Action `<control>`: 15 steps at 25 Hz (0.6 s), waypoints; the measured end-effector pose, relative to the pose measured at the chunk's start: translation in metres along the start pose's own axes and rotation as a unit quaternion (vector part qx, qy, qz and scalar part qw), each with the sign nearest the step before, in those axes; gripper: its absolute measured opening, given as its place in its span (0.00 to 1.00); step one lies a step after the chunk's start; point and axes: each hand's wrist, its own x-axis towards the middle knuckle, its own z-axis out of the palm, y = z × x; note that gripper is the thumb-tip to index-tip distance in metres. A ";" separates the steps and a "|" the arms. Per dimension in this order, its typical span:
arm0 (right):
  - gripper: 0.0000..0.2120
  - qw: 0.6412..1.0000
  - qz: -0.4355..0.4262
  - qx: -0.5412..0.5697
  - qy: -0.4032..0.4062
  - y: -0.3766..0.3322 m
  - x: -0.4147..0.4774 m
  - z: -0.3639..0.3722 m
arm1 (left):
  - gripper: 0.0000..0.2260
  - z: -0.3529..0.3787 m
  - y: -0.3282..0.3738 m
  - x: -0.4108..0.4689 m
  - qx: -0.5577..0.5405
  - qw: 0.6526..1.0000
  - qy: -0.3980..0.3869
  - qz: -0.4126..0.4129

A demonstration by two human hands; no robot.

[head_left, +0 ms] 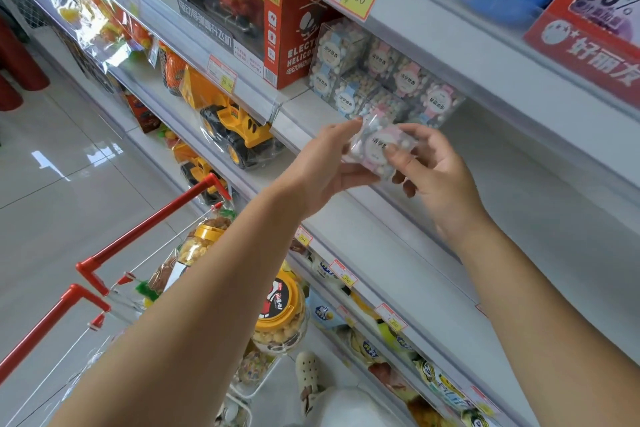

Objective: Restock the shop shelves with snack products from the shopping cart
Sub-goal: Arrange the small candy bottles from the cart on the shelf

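Both your hands pinch one clear candy box just before the shelf: left hand, right hand, fingers curled round it. Seat it label-out beside the stacked boxes, flush, without knocking them.

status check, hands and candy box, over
Hands: left hand and right hand both grip one clear candy box. Held just in front of the stacked boxes on the shelf. Path looks open.
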 end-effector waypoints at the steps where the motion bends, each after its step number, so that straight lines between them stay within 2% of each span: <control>1: 0.15 0.997 -0.013 -0.042 0.056 0.007 0.004 -0.007 | 0.16 0.001 0.003 0.008 0.000 1.000 0.023 0.020; 3: 0.20 0.981 -0.029 -0.139 0.133 0.021 0.011 -0.018 | 0.21 -0.002 0.010 0.024 -0.039 0.994 0.078 0.060; 5: 0.25 0.969 -0.017 -0.186 0.160 0.034 0.021 -0.018 | 0.26 -0.004 0.015 0.038 -0.094 0.989 0.098 0.063; 10: 0.24 0.959 -0.066 -0.187 0.205 0.056 0.048 0.003 | 0.29 0.007 0.017 0.065 -0.149 0.985 0.083 0.030; 15: 0.21 0.950 -0.055 -0.192 0.239 0.059 0.055 0.004 | 0.27 0.003 0.017 0.068 -0.113 0.988 0.104 0.036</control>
